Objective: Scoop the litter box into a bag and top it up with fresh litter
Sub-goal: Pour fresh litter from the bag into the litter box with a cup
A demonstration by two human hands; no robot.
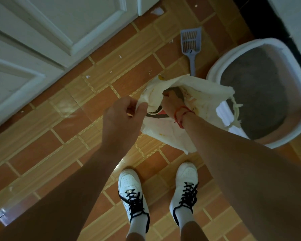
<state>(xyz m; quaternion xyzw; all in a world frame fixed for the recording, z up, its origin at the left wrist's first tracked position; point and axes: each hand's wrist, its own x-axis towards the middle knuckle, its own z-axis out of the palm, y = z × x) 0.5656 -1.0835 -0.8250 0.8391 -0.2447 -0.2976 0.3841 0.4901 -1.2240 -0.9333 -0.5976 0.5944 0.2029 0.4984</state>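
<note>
A crumpled white bag [195,94] with red and dark print hangs in front of me above the tiled floor. My left hand [123,117] pinches its near left edge. My right hand [172,105], a red string round the wrist, grips the bag's rim near the opening. To the right stands the white litter box [214,70], filled with grey litter [255,91]; the bag covers part of its near left side. A grey-blue slotted scoop [190,46] lies on the floor just left of the box, handle toward me.
White panelled doors [42,40] fill the upper left. Small white scraps [157,10] dot the orange-brown tiles. My two white shoes [132,190] with black laces stand below the bag. A dark strip [261,16] runs behind the litter box.
</note>
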